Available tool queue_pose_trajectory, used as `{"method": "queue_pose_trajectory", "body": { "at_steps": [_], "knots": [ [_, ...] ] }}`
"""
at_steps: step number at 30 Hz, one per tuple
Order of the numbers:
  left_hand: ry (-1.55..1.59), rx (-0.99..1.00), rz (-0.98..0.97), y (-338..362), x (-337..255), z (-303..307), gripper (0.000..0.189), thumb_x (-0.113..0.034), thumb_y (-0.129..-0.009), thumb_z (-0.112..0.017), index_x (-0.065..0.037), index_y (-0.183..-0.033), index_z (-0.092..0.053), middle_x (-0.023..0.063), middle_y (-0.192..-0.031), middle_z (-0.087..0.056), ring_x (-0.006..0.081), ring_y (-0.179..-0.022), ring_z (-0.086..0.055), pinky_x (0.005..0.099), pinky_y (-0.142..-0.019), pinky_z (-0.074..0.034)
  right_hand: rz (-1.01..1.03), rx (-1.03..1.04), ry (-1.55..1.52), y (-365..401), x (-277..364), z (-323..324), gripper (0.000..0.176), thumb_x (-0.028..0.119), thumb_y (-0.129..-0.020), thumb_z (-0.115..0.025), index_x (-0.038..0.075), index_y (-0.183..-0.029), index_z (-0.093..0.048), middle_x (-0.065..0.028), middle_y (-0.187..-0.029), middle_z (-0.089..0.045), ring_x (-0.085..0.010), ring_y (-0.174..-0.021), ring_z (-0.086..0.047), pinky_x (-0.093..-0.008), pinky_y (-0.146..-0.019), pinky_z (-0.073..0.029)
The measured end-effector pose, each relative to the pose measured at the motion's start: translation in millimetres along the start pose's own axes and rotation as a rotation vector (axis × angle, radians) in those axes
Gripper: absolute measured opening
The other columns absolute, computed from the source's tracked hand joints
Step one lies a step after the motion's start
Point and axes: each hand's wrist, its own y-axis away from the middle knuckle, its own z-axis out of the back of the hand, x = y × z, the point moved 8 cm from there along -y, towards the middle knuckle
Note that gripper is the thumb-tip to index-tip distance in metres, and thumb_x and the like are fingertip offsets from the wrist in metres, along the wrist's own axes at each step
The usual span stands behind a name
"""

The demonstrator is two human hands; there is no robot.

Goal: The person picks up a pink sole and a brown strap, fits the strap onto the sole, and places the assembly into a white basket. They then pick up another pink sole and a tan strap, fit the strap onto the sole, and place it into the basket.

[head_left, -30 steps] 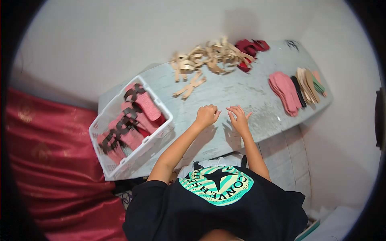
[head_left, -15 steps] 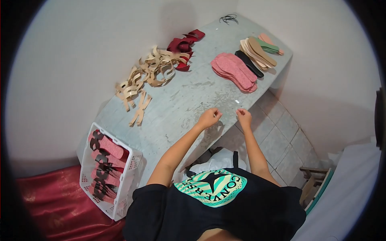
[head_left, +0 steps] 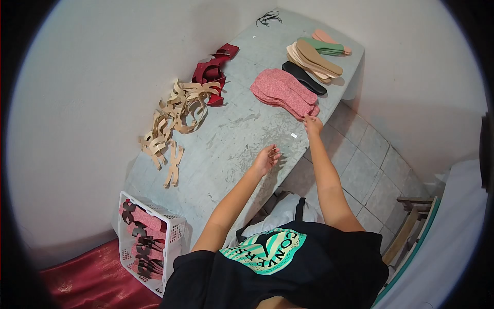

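Right hand (head_left: 312, 124) touches near end of pink insole stack (head_left: 284, 88), grip indeterminate; the stack runs lengthwise away. Left hand (head_left: 267, 157), loosely open, lies farther back.

I wear a black short-sleeved T-shirt (head_left: 329, 273) with a mint-green striped round logo (head_left: 263, 250), 1 black star (head_left: 268, 238) at its middle.

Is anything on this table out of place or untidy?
Nothing looks damaged or spilled. The tan straps lie in a loose tangle by the wall, unlike the fanned pink insoles beside the right hand. One small white scrap lies alone on the table.
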Motion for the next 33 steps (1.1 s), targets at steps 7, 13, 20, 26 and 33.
{"method": "queue_pose_trajectory", "body": {
  "at_steps": [7,13,20,26,33],
  "knots": [
    [0.007,0.013,0.028,5.5,1.7,-7.8,0.021,-0.031,-0.088,-0.048,-0.016,-0.102,-0.052,-0.0043,-0.095,-0.057,0.0109,-0.083,-0.055,0.0255,-0.068,-0.040,-0.086,-0.024,0.017,-25.8,-11.2,-5.1,0.018,0.020,-0.075,-0.069,0.007,-0.068,-0.058,-0.0016,-0.063,-0.060,-0.0060,-0.048,-0.052,-0.0181,-0.037,-0.033],
    [0.065,-0.036,0.040,3.1,8.1,9.1,0.020,-0.031,-0.088,-0.048,-0.017,-0.101,-0.053,-0.0045,-0.093,-0.057,0.0106,-0.083,-0.055,0.0252,-0.066,-0.040,-0.177,0.023,-0.020,-17.0,-4.5,-8.4,0.017,0.020,-0.076,-0.068,0.007,-0.072,-0.058,-0.0015,-0.065,-0.060,-0.0064,-0.049,-0.053,-0.0184,-0.037,-0.033],
    [0.091,-0.002,0.009,-0.5,1.6,-3.4,0.017,-0.030,-0.087,-0.049,-0.017,-0.098,-0.053,-0.0035,-0.094,-0.057,0.0114,-0.082,-0.055,0.0255,-0.065,-0.040,-0.129,0.273,-0.057,24.7,9.1,-23.1,0.016,0.022,-0.080,-0.062,0.008,-0.073,-0.057,0.0001,-0.062,-0.057,-0.0052,-0.048,-0.050,-0.0179,-0.038,-0.035],
    [0.189,-0.156,-0.109,-14.6,-5.9,23.8,0.032,-0.037,-0.083,-0.054,-0.015,-0.106,-0.049,-0.0007,-0.096,-0.057,0.0135,-0.085,-0.052,0.0283,-0.072,-0.042,-0.217,0.633,-0.075,112.8,5.8,-51.3,0.012,0.018,-0.084,-0.057,0.006,-0.080,-0.058,0.0008,-0.066,-0.057,-0.0051,-0.050,-0.049,-0.0163,-0.044,-0.038],
    [0.321,-0.111,-0.410,13.1,-41.9,49.6,0.031,-0.033,-0.086,-0.053,-0.008,-0.104,-0.053,0.0028,-0.097,-0.058,0.0136,-0.085,-0.053,0.0269,-0.076,-0.043,-0.253,0.944,-0.065,206.7,-32.8,-49.8,0.014,0.017,-0.085,-0.057,0.005,-0.091,-0.060,-0.0002,-0.082,-0.061,-0.0048,-0.069,-0.055,-0.0168,-0.060,-0.043]
  ]
}}
